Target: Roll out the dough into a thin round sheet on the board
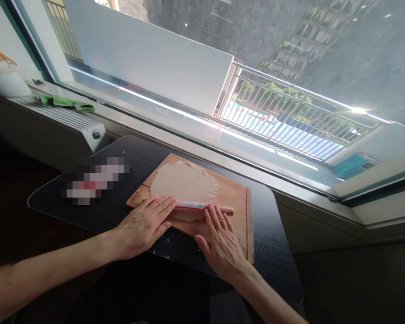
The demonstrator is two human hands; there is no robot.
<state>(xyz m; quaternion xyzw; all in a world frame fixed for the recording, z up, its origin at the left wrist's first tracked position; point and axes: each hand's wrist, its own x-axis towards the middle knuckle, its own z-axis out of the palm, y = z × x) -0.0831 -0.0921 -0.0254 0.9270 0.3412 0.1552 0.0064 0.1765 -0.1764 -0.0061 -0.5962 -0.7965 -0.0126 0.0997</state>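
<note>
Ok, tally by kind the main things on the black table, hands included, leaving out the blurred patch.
Wooden board: 1
Dough sheet: 1
Rolling pin: 1
Hands: 2, the left hand and the right hand
Total: 5
</note>
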